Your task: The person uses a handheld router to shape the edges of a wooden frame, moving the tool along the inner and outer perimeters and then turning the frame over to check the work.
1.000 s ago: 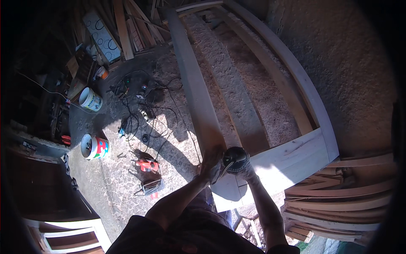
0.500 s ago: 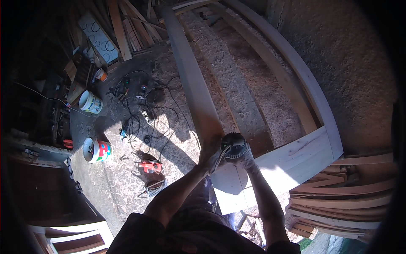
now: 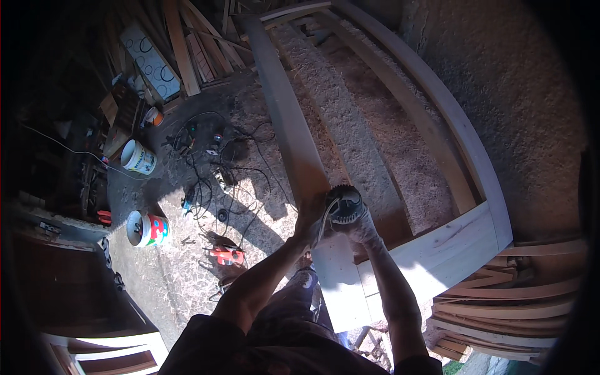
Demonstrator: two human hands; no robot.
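Both my hands hold a dark, round-topped power tool [image 3: 344, 204] with a ribbed rim and a pale cable. It stands on a large wooden frame [image 3: 278, 87], where the long left rail meets the near end. My left hand [image 3: 306, 229] is closed around the tool's left side, with the cable running past it. On the other side, my right hand [image 3: 362, 229] grips the tool's right side, fingers partly hidden. The tool's underside is out of sight. Strong sun falls on the frame's near corner.
Left of the frame, tangled cables, a red power tool [image 3: 226, 255] and two buckets [image 3: 153, 229] [image 3: 139, 157] stand on the floor. Wooden strips [image 3: 512, 294] are stacked at right. Planks [image 3: 178, 47] lean at the back. A rough wall [image 3: 500, 125] rises at right.
The tool and both hands have moved slightly toward the far end of the left rail. My view has shifted a little, and both hands keep their grip.
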